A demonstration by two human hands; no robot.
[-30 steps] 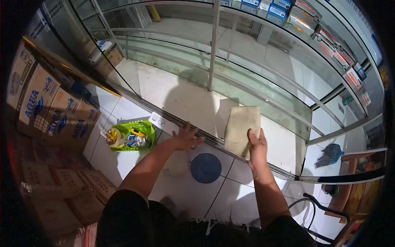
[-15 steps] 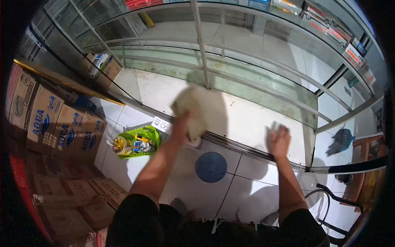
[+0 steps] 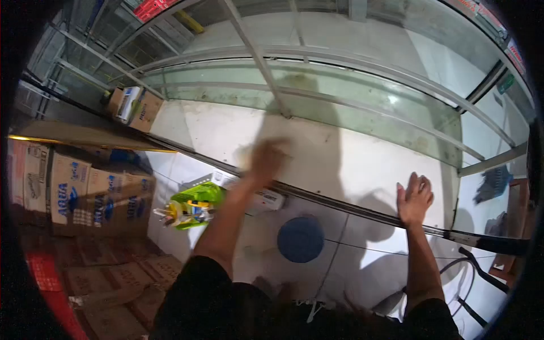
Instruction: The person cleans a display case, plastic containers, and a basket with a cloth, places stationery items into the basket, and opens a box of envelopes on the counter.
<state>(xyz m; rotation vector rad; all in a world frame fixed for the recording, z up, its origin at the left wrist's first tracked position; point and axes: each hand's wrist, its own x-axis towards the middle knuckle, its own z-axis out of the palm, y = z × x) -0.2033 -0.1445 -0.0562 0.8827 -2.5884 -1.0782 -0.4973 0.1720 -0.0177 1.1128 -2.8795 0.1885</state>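
White base panel (image 3: 362, 164) is lying inside the metal-framed glass case (image 3: 260, 51), its near edge running along a dark rail (image 3: 323, 199). Over its middle, the left hand (image 3: 267, 163) is blurring with motion; a pale smudge (image 3: 245, 156) is showing beside it, too blurred to identify, and whether the fingers are grasping it I cannot tell. The right hand (image 3: 415, 201) is resting by the rail near the panel's right end, its fingers spread and released. Outside, a green basket (image 3: 198, 195) and a round blue object (image 3: 301, 239) are sitting on the tiled floor (image 3: 362, 266).
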